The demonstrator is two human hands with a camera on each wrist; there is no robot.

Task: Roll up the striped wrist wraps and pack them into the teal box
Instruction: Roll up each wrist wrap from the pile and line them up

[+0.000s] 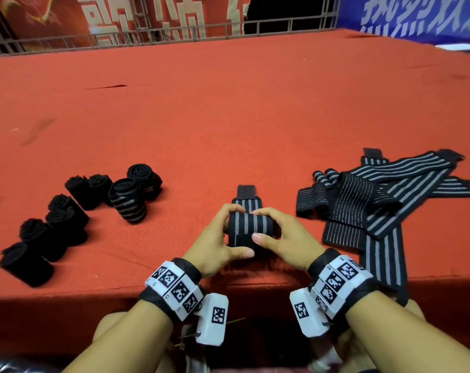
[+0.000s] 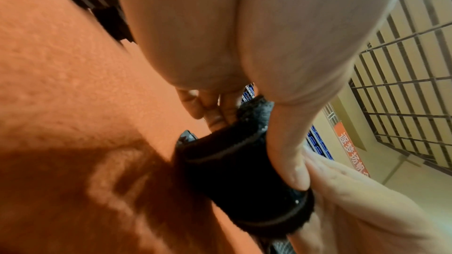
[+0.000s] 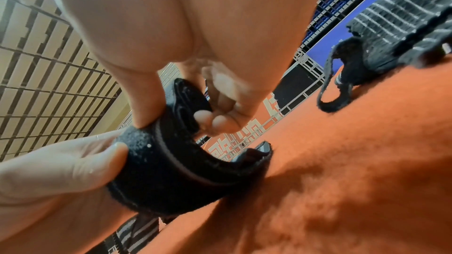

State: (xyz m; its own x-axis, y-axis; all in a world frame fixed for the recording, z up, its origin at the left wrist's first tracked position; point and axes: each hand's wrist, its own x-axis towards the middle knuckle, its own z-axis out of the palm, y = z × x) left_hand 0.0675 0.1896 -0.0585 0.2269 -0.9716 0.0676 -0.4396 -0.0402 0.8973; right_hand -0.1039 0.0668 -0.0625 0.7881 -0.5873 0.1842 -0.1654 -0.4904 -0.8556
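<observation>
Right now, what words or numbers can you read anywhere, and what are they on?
"热烈欢", likely: blue banner, tops cut off.
Red banner: big characters cut off, unreadable.
Orange sign: blurred, unreadable.
Wrist bands: square codes, tiny marks too small.
Striped wrist wrap: no text.

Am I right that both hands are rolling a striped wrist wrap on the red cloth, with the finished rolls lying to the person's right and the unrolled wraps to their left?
Not quite: the sides are swapped. The head view shows the finished rolls to the person's left and the unrolled wraps to their right. The left hand and right hand do grip the striped wrist wrap on the red cloth.
</observation>
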